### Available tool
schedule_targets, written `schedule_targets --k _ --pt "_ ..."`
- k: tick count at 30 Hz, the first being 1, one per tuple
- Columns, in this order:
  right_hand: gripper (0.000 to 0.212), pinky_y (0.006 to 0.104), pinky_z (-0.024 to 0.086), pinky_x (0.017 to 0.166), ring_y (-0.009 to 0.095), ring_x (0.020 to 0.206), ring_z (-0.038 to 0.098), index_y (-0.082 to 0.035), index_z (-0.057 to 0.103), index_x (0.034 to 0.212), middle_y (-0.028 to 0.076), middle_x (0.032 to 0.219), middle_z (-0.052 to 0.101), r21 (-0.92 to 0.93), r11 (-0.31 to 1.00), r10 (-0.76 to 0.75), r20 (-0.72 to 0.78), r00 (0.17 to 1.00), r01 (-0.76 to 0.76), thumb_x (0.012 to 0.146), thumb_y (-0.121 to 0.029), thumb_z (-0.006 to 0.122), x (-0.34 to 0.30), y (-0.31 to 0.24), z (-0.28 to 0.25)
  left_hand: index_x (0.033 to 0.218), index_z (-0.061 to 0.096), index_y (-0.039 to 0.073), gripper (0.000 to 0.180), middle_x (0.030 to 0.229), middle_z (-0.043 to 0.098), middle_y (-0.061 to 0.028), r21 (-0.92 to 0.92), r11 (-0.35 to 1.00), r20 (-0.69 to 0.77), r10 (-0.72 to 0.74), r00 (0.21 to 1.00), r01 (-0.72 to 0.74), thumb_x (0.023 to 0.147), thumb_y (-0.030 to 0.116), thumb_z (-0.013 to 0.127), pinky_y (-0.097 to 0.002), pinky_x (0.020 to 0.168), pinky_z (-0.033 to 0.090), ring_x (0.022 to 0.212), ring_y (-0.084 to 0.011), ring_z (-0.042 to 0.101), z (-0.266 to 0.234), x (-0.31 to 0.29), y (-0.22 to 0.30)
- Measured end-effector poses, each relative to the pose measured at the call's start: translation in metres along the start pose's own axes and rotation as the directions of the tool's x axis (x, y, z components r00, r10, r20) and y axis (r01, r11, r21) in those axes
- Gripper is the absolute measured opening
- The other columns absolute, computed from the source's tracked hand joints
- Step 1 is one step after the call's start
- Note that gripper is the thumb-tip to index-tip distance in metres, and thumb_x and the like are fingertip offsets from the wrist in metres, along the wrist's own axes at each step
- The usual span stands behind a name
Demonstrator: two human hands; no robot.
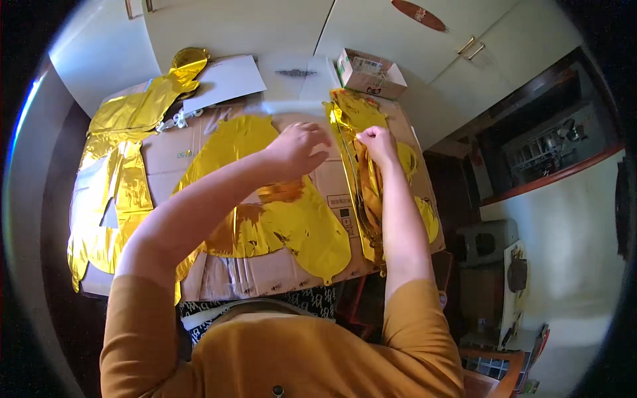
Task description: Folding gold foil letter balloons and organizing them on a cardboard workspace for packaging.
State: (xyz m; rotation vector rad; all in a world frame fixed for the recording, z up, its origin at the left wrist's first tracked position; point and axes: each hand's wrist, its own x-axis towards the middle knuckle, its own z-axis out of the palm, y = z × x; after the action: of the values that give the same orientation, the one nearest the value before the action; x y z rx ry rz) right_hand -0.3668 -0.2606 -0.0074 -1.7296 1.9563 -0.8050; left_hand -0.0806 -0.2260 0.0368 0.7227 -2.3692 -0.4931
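Observation:
A flat gold foil balloon (305,232) lies spread over the middle of the cardboard. My left hand (302,147) hovers over its upper right part, thumb and fingers curved and apart with nothing seen between them. On the right lies a pile of flat gold foil balloons (355,109), creased and partly overlapping. My right hand (378,142) is closed in a pinch at the pile's upper part, on the edge of a foil balloon. My right forearm covers part of that pile.
Cardboard (166,166) covers the table. More gold foil (126,116) lies at the left. Behind are a white sheet (229,83), a gold roll (189,56), small white pieces (179,119) and an open box (371,73). Pale cabinets (239,26) stand beyond.

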Motion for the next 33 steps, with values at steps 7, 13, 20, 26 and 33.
schedule_targets --k 7,13,20,26,33 --pt "0.014 0.0351 0.052 0.076 0.022 0.083 0.068 -0.003 0.07 0.089 0.008 0.088 0.073 -0.06 0.991 -0.13 -0.172 0.976 0.122 0.085 -0.017 0.071 -0.011 0.003 0.001 0.132 0.058 0.011 0.056 0.125 0.061 -0.0107 0.411 0.9 0.202 -0.245 0.948 0.144 0.089 0.046 0.058 -0.0473 0.114 0.03 0.127 -0.028 0.052 0.065 0.075 0.0" --pt "0.027 0.0348 0.048 0.09 0.023 0.101 0.062 -0.006 0.062 0.119 0.009 0.11 0.065 0.794 0.578 0.123 -0.313 0.942 0.189 0.097 -0.02 0.052 -0.026 0.038 -0.058 0.137 0.052 0.01 0.069 0.136 0.051 -0.0143 0.361 0.891 0.257 -0.38 0.889 0.276 0.084 0.053 0.061 -0.0511 0.12 0.017 0.135 -0.0289 0.044 0.064 0.068 -0.012" --pt "0.02 0.0392 0.048 0.094 0.024 0.105 0.06 -0.006 0.057 0.117 0.009 0.112 0.063 0.92 0.233 0.162 -0.358 0.92 0.316 0.1 -0.015 0.051 -0.054 0.082 -0.083 0.143 0.046 0.007 0.086 0.144 0.045 -0.0179 0.431 0.888 0.206 -0.27 0.94 0.161 0.084 0.069 0.05 -0.0552 0.121 0.01 0.142 -0.0331 0.033 0.081 0.1 0.071" --pt "0.039 0.0463 0.053 0.089 0.03 0.102 0.065 -0.004 0.056 0.126 0.015 0.116 0.065 0.765 0.366 0.261 -0.63 0.731 0.529 0.091 -0.022 0.057 -0.14 0.031 -0.131 0.153 0.031 0.008 0.107 0.158 0.027 -0.0207 0.389 0.919 0.257 -0.177 0.95 0.065 0.079 0.083 0.048 -0.0551 0.121 0.008 0.149 -0.0373 0.017 0.126 0.049 0.067" --pt "0.035 0.0417 0.053 0.086 0.027 0.097 0.064 -0.004 0.062 0.117 0.011 0.109 0.066 0.364 0.814 0.455 -0.884 -0.108 0.453 0.091 -0.026 0.056 -0.375 0.131 -0.311 0.154 0.027 0.007 0.12 0.159 0.022 -0.0226 0.4 0.916 0.318 -0.172 0.932 0.032 0.07 0.09 0.05 -0.0561 0.121 0.007 0.15 -0.0403 0.013 0.126 0.054 0.071"
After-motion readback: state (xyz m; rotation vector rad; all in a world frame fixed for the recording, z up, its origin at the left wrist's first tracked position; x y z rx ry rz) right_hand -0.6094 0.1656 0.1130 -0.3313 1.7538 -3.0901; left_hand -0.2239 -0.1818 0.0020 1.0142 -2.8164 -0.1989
